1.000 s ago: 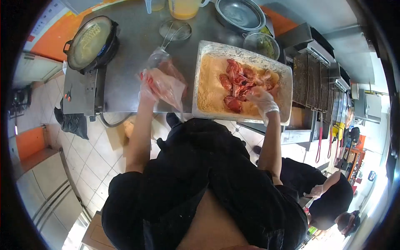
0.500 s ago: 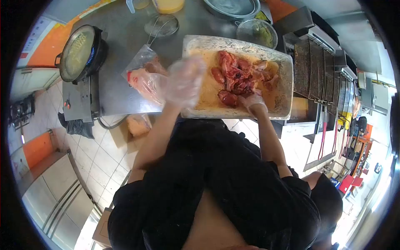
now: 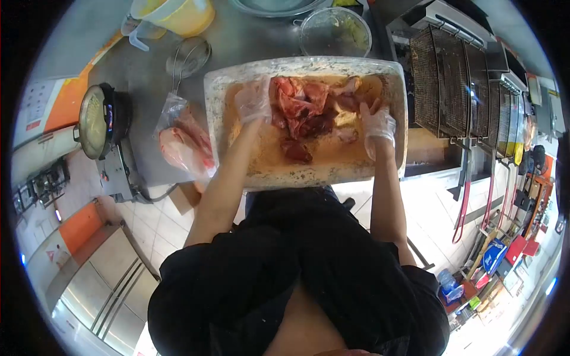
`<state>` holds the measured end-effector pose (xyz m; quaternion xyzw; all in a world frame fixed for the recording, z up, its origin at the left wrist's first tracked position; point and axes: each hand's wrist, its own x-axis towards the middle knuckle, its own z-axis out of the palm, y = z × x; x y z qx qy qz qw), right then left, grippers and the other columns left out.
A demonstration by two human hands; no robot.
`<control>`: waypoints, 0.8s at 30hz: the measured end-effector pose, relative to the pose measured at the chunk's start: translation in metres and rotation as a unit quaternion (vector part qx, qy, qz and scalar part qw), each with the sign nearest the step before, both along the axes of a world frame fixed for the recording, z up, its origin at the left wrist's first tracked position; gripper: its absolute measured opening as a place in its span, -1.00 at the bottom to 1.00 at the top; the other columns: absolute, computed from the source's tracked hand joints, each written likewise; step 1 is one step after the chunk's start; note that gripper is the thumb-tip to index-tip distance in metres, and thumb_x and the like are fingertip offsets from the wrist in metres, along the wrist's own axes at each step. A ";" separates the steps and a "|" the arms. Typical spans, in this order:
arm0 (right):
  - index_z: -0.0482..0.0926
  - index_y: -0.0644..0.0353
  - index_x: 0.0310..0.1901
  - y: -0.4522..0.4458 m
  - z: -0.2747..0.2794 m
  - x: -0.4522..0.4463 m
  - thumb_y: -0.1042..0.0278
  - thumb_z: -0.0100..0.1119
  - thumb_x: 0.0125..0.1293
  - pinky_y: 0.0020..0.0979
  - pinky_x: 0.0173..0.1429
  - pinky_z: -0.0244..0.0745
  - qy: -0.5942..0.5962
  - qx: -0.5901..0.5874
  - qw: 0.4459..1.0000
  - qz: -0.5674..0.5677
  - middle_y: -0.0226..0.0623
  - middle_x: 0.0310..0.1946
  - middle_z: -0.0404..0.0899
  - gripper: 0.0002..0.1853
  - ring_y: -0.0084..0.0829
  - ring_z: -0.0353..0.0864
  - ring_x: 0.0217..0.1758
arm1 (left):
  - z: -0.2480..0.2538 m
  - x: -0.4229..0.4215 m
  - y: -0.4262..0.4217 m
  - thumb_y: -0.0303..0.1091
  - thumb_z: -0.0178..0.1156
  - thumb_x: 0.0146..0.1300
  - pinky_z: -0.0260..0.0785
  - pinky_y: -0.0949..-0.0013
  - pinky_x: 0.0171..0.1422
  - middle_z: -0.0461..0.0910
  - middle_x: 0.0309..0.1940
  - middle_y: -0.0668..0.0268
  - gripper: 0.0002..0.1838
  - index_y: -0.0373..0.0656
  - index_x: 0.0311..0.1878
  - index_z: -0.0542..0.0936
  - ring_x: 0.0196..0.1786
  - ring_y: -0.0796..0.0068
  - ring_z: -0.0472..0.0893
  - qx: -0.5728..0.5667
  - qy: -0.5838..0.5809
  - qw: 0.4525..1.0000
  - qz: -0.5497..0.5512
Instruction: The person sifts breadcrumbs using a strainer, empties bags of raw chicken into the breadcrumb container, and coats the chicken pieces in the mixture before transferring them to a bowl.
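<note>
L hand [image 3: 252, 105] in tub [image 3: 350, 172] (fingers blurred, can't tell), R hand [image 3: 379, 126] by raw meat [image 3: 301, 107], fingers open

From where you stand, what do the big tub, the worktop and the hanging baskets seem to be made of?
Tub: probably plastic, whitish and fairly matt, with a thick rounded rim; the speckled residue makes it hard to be sure.
Worktop: metal, likely stainless steel, judging by its smooth grey sheen.
Baskets: metal wire, dark and dull, with open mesh visible.
</note>
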<state>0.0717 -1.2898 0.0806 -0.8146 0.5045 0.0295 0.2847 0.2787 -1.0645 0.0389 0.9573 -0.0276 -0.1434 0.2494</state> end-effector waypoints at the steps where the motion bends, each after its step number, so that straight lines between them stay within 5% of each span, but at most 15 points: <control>1: 0.11 0.41 0.33 -0.004 -0.002 0.005 -0.11 -0.01 0.27 -0.13 0.13 0.42 -0.006 0.002 1.000 -0.001 0.18 0.05 0.47 -0.20 0.00 0.52 0.07 | 0.008 0.009 -0.007 0.42 -0.21 0.21 0.29 0.08 0.20 0.52 0.05 0.00 -0.14 -0.25 0.20 0.39 0.11 0.04 0.50 -0.006 0.123 0.992 -0.021; 3: 0.20 0.40 0.29 -0.005 -0.006 0.015 -0.22 -0.08 0.27 -0.13 0.20 0.35 0.227 -0.197 0.897 0.323 0.18 0.11 0.43 -0.18 0.05 0.46 0.15 | -0.012 0.007 -0.017 0.40 -0.17 0.21 0.19 0.11 0.29 0.42 0.16 0.02 -0.13 -0.24 0.25 0.34 0.22 0.07 0.40 -0.076 0.123 0.989 -0.039; 4: 0.20 0.40 0.29 -0.014 -0.014 0.026 -0.22 -0.08 0.27 -0.13 0.20 0.35 0.222 -0.198 0.898 0.324 0.18 0.11 0.43 -0.18 0.05 0.46 0.15 | -0.018 0.006 -0.022 0.39 -0.14 0.21 0.09 0.15 0.39 0.33 0.28 0.03 -0.12 -0.23 0.30 0.29 0.33 0.09 0.29 -0.148 0.127 0.979 -0.057; 6: 0.28 0.37 0.26 -0.033 -0.034 0.059 -0.27 -0.02 0.23 -0.12 0.22 0.33 0.000 0.114 0.993 0.036 0.22 0.08 0.44 -0.18 0.09 0.44 0.16 | -0.009 0.006 -0.034 0.36 -0.06 0.19 0.02 0.25 0.42 0.28 0.32 0.08 -0.14 -0.21 0.31 0.32 0.38 0.17 0.23 -0.178 0.199 0.963 0.023; 8: 0.41 0.36 0.14 -0.023 -0.031 0.078 -0.27 0.11 0.17 -0.13 0.18 0.36 -0.019 0.091 0.995 -0.021 0.13 -0.01 0.52 -0.21 0.02 0.50 0.07 | 0.005 0.001 -0.042 0.30 0.04 0.17 -0.12 0.30 0.47 0.14 0.41 0.17 -0.13 -0.15 0.38 0.21 0.44 0.27 0.11 -0.333 0.346 0.877 0.000; 10: 0.47 0.36 0.01 -0.015 -0.023 0.085 -0.23 0.21 0.12 -0.23 0.11 0.42 -0.154 0.340 0.927 0.047 -0.03 -0.09 0.55 -0.28 -0.17 0.54 -0.04 | 0.031 -0.003 -0.052 0.23 0.08 0.19 -0.26 0.30 0.51 0.02 0.46 0.20 -0.13 -0.13 0.41 0.14 0.48 0.32 -0.01 -0.306 0.406 0.861 0.009; 12: 0.48 0.31 -0.11 -0.006 -0.063 0.090 -0.14 0.25 0.12 -0.38 0.05 0.43 -0.241 0.309 0.905 0.165 -0.15 -0.11 0.57 -0.40 -0.38 0.53 -0.10 | 0.042 -0.006 -0.059 0.13 0.14 0.20 -0.15 0.34 0.48 0.11 0.42 0.15 -0.17 -0.13 0.41 0.15 0.46 0.29 0.07 -0.307 0.419 0.855 0.009; 13: 0.51 0.23 -0.08 0.013 -0.010 0.099 -0.05 0.24 0.12 -0.35 0.09 0.40 -0.279 0.556 0.780 0.067 -0.13 -0.02 0.54 -0.49 -0.40 0.49 -0.01 | 0.032 -0.005 -0.053 0.13 0.14 0.20 -0.15 0.34 0.48 0.11 0.42 0.15 -0.17 -0.13 0.41 0.15 0.46 0.29 0.07 -0.308 0.418 0.855 0.012; 14: 0.51 0.23 -0.08 0.019 0.009 0.098 -0.05 0.24 0.12 -0.35 0.09 0.40 -0.277 0.557 0.780 0.069 -0.13 -0.02 0.54 -0.49 -0.40 0.49 -0.01 | 0.013 -0.001 -0.038 0.08 0.14 0.22 -0.02 0.34 0.42 0.21 0.36 0.14 -0.22 -0.13 0.40 0.17 0.37 0.29 0.21 -0.249 0.390 0.885 -0.053; 16: 0.55 0.16 -0.05 0.028 0.030 0.093 0.13 0.24 0.12 -0.30 0.18 0.36 -0.064 0.468 0.833 0.289 -0.15 0.07 0.51 -0.60 -0.37 0.46 0.09 | 0.024 -0.002 -0.018 0.02 0.14 0.24 0.11 0.34 0.36 0.32 0.29 0.13 -0.27 -0.13 0.38 0.19 0.29 0.29 0.35 -0.184 0.359 0.908 -0.113; 17: 0.55 0.16 -0.05 0.034 0.040 0.083 0.13 0.24 0.12 -0.30 0.18 0.36 -0.062 0.472 0.830 0.289 -0.15 0.07 0.51 -0.60 -0.37 0.46 0.09 | 0.065 -0.018 -0.007 0.09 0.09 0.24 0.24 0.32 0.16 0.48 0.02 0.14 -0.46 -0.17 0.07 0.42 0.07 0.31 0.46 -0.195 0.292 0.917 -0.189; 18: 0.57 0.15 -0.04 0.042 0.050 0.071 0.14 0.25 0.13 -0.30 0.19 0.37 -0.117 0.258 0.839 0.464 -0.15 0.09 0.51 -0.61 -0.34 0.48 0.09 | 0.087 -0.028 0.003 0.15 0.05 0.23 0.38 0.30 -0.03 0.63 -0.26 0.15 -0.47 -0.20 -0.24 0.64 -0.16 0.33 0.58 -0.204 0.221 0.917 -0.263; 19: 0.58 0.15 -0.04 0.048 0.056 0.060 0.15 0.26 0.13 -0.29 0.19 0.38 -0.164 0.021 0.781 0.603 -0.16 0.10 0.52 -0.61 -0.32 0.50 0.08 | 0.087 -0.029 0.011 0.15 0.05 0.23 0.38 0.30 -0.03 0.63 -0.26 0.15 -0.47 -0.20 -0.24 0.64 -0.16 0.33 0.58 -0.204 0.222 0.918 -0.259; 22: 0.58 0.19 -0.04 0.039 0.056 0.026 0.12 0.26 0.14 -0.29 0.17 0.42 -0.252 0.003 0.766 0.591 -0.14 0.00 0.59 -0.59 -0.24 0.58 -0.01 | 0.078 -0.025 0.034 0.11 0.01 0.27 0.41 0.31 -0.11 0.61 -0.42 0.19 -0.49 -0.21 -0.32 0.65 -0.30 0.40 0.59 -0.255 0.367 0.826 -0.344; 24: 0.57 0.21 -0.01 0.019 0.065 0.010 0.01 0.20 0.18 -0.22 0.17 0.42 -0.040 0.372 0.888 0.266 -0.08 -0.02 0.59 -0.53 -0.16 0.58 0.00 | 0.058 -0.019 0.045 -0.07 0.08 0.30 0.45 0.31 -0.18 0.63 -0.30 0.15 -0.64 -0.21 -0.26 0.62 -0.28 0.37 0.61 -0.022 0.154 0.925 -0.347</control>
